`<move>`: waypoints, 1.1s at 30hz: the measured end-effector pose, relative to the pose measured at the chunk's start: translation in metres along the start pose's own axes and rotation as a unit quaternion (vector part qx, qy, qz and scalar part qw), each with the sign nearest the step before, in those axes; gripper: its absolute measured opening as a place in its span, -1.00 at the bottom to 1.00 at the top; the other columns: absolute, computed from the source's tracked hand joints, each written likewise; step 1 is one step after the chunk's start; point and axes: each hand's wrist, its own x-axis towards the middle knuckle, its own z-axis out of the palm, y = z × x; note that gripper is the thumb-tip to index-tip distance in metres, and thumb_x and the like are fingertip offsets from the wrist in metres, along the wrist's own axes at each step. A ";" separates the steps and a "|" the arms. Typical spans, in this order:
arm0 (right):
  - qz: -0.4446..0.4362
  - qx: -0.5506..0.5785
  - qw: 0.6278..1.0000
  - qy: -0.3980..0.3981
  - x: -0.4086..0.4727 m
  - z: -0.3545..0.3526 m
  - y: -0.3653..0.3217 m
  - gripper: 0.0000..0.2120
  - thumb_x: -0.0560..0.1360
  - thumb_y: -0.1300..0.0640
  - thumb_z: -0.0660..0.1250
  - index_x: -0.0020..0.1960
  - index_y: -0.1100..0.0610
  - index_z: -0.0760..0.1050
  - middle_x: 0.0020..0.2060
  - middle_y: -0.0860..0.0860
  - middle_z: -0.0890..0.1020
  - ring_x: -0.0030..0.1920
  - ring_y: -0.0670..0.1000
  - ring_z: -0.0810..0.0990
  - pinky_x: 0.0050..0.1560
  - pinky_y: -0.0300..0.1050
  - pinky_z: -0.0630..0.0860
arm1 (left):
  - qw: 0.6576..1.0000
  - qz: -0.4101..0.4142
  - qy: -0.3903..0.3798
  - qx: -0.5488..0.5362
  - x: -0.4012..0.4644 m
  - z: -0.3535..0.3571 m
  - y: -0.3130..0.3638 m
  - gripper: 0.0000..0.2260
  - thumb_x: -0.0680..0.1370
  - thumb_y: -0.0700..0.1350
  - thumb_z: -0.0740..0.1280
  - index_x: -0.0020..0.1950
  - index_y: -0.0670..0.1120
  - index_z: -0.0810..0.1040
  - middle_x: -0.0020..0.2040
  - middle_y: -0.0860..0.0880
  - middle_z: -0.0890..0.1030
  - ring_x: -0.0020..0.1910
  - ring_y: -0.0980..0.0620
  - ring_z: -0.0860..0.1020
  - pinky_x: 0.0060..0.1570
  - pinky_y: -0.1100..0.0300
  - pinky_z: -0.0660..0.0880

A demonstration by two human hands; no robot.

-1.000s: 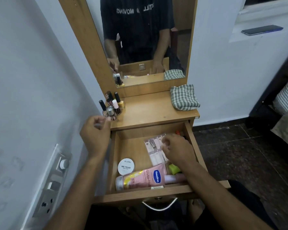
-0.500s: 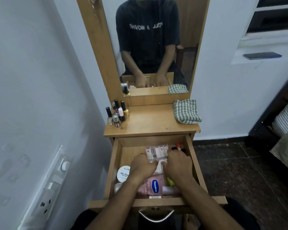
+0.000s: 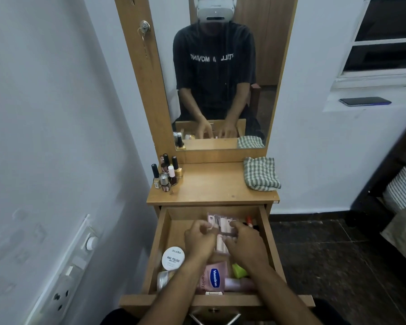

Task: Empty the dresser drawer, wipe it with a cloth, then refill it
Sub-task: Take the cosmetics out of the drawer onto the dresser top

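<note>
Where both hands' fingers curl round the clear packet [image 3: 223, 227], forearms half-hiding the lotion bottle [image 3: 212, 279]

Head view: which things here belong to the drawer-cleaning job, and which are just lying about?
Job:
- open wooden drawer
- clear packet of pink manicure tools, both hands on it
- pink Vaseline lotion bottle
- round white nail polish remover tub
- nail polish bottles
- green checked cloth

Lying about:
- dark phone on the ledge
- wall switchboard

On the bench: about six small nail-polish bottles [image 3: 166, 172] and one green-checked folded cloth [image 3: 261, 173]. In the open wooden drawer [image 3: 155, 249]: one round white tin [image 3: 173, 258], one pink lotion bottle [image 3: 215, 279], one clear pouch [image 3: 223, 227].
</note>
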 end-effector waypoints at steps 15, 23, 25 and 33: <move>0.029 0.174 0.984 0.017 -0.019 -0.041 0.000 -0.83 0.50 -0.06 0.47 0.07 -0.11 0.57 -0.04 -0.13 0.67 -0.11 -0.16 0.63 -0.17 -0.25 0.60 | 0.981 -0.065 -0.002 -0.184 -0.053 -0.045 0.004 -0.80 0.55 -0.16 0.48 0.10 -0.11 0.53 -0.06 -0.11 0.71 -0.23 -0.01 0.71 -0.38 0.15 0.59; -0.060 0.391 0.906 -0.146 -0.022 -0.084 -0.034 -0.30 0.31 0.24 0.64 0.34 -0.14 0.47 0.12 -0.08 0.70 0.07 -0.04 0.71 -0.04 -0.10 0.67 | 0.980 0.092 0.050 -0.170 -0.042 -0.060 0.050 -0.82 0.53 -0.04 0.48 0.08 0.03 0.56 -0.01 0.01 0.71 -0.05 0.03 0.70 -0.02 -0.06 0.67; -0.079 0.356 0.921 -0.136 -0.003 -0.089 -0.040 -0.22 0.28 0.24 0.65 0.41 -0.09 0.45 0.16 -0.03 0.69 0.10 -0.04 0.70 0.05 -0.02 0.68 | 0.984 0.119 0.034 -0.128 -0.017 -0.060 0.062 -0.85 0.55 0.05 0.46 0.08 0.08 0.59 -0.01 0.07 0.71 -0.04 0.09 0.70 0.01 -0.03 0.67; -0.151 0.140 0.978 -0.036 0.078 -0.072 -0.043 -0.55 0.44 0.08 0.56 0.31 -0.07 0.59 -0.30 -0.08 0.67 -0.26 -0.15 0.62 -0.18 -0.39 0.46 | 0.974 0.209 0.050 0.069 0.054 -0.052 0.078 -0.72 0.56 0.06 0.41 0.18 -0.06 0.65 0.05 0.01 0.70 0.02 0.03 0.64 0.06 0.03 0.59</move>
